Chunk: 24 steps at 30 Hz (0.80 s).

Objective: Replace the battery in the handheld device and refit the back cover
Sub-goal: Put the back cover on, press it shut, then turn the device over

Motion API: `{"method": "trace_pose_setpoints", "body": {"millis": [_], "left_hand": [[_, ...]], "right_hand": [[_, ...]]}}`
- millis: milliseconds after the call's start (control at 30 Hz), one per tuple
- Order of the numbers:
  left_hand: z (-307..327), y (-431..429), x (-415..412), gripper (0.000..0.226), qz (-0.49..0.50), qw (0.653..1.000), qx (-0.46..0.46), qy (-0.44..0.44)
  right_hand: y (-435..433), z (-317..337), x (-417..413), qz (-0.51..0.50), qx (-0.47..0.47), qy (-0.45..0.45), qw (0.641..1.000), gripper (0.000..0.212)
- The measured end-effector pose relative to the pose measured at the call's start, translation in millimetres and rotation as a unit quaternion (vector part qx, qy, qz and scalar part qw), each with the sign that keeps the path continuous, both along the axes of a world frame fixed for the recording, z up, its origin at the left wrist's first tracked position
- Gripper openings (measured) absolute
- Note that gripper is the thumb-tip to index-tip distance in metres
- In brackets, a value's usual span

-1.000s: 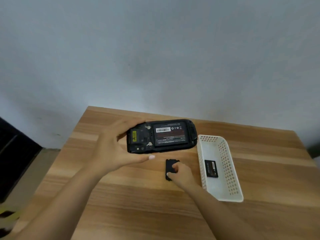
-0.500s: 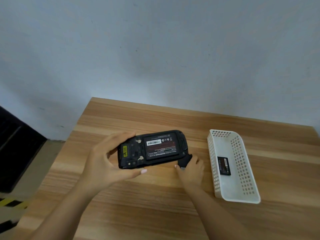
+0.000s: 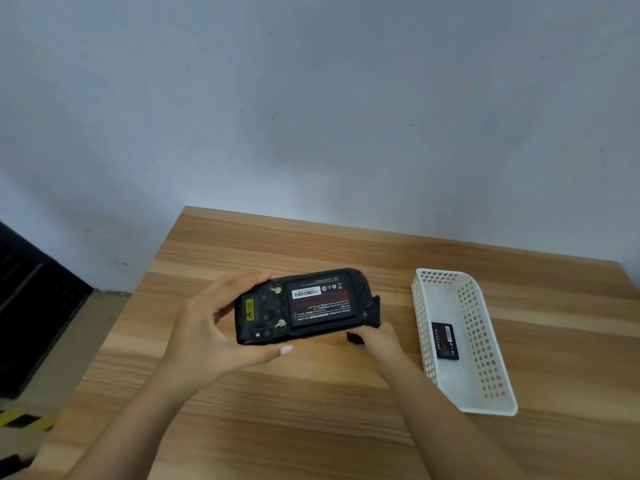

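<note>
My left hand point(image 3: 211, 327) grips the left end of the black handheld device point(image 3: 263, 315), held above the wooden table with its open back facing up. A black battery point(image 3: 320, 301) with a white barcode label sits in the device's bay. My right hand point(image 3: 377, 341) holds the black back cover point(image 3: 374, 311) upright against the device's right end; the hand and the device hide most of the cover. A second black battery point(image 3: 445, 341) lies in the white basket.
The white perforated plastic basket point(image 3: 485, 348) stands on the wooden table point(image 3: 311, 427) to the right of my hands. A grey wall rises behind the table. Past the left table edge are a dark object point(image 3: 31, 306) and floor with yellow-black tape.
My right hand picked the back cover up off the table and brought it up to the device's right end. The left hand kept the device held, lowering it slightly.
</note>
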State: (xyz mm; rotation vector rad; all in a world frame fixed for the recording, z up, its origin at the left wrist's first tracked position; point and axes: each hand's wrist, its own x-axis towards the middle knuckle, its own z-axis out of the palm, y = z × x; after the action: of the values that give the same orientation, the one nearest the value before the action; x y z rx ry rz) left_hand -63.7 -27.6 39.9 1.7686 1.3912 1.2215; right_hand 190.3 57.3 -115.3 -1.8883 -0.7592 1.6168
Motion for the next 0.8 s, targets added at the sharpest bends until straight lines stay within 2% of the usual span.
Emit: {"method": "trace_pose_setpoints", "body": {"millis": [67, 133, 200, 300, 400, 467, 500, 567, 600, 667, 733, 800], "left_hand": [[3, 0, -2, 0.082, 0.001, 1.0, 0.001, 0.0], [9, 1, -2, 0.083, 0.007, 1.0, 0.001, -0.003], [16, 3, 0, 0.082, 0.009, 1.0, 0.011, -0.003], [31, 6, 7, 0.082, 0.007, 1.0, 0.021, -0.007], [48, 13, 16, 0.082, 0.0, 0.999, 0.031, -0.01], [61, 19, 24, 0.081, -0.008, 0.999, 0.044, -0.006], [67, 22, 28, 0.081, -0.012, 0.999, 0.05, -0.005], [82, 26, 36, 0.082, -0.028, 0.998, 0.058, 0.005], [88, 28, 40, 0.082, -0.038, 0.997, 0.063, 0.014], [101, 30, 48, 0.081, -0.051, 0.996, 0.074, 0.029], [110, 32, 54, 0.08, -0.057, 0.994, 0.084, 0.041], [119, 32, 62, 0.08, -0.064, 0.992, 0.094, 0.05]], "right_hand": [[2, 33, 2, -0.044, 0.027, 0.126, 0.991, 0.047], [2, 78, 5, -0.091, 0.069, 0.256, 0.96, 0.029], [4, 126, 11, -0.12, 0.115, 0.344, 0.924, 0.027], [7, 182, 20, -0.102, 0.192, 0.391, 0.895, 0.045], [0, 232, 30, -0.058, 0.252, 0.389, 0.884, 0.05], [-10, 259, 36, 0.004, 0.312, 0.35, 0.883, 0.051], [-15, 268, 40, 0.05, 0.351, 0.298, 0.886, 0.049], [-28, 284, 48, 0.166, 0.423, 0.123, 0.882, 0.045], [-34, 291, 52, 0.222, 0.454, 0.031, 0.862, 0.046], [-43, 302, 58, 0.292, 0.52, -0.114, 0.795, 0.063], [-45, 308, 62, 0.323, 0.559, -0.191, 0.739, 0.079], [-46, 310, 66, 0.342, 0.578, -0.227, 0.705, 0.085]]}}
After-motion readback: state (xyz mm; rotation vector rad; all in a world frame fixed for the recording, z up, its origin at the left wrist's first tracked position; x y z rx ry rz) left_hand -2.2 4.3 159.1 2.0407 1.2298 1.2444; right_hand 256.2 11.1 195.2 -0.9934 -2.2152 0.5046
